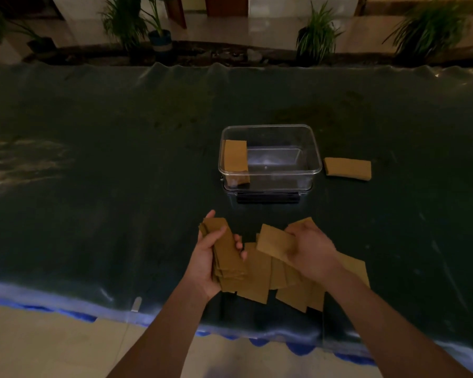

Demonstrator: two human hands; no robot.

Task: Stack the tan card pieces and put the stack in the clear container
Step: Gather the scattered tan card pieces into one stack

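Note:
My left hand [204, 261] grips a stack of tan card pieces [224, 251], held lengthwise above the table's near side. My right hand [310, 253] pinches a single tan card piece [275, 242] just right of that stack. Under both hands lie several loose tan card pieces [292, 291], overlapping on the dark cover. The clear container [306, 173] stands open beyond the hands, with a stack of tan pieces [235, 155] leaning inside its left end. Another stack of tan pieces [347, 169] lies flat on the table to the container's right.
A dark green plastic cover [107, 186] spreads over the whole table, its near edge [148, 317] running over blue cloth. Potted plants [316, 34] line the floor beyond the far edge. Pale floor tiles [52, 347] show below the near edge.

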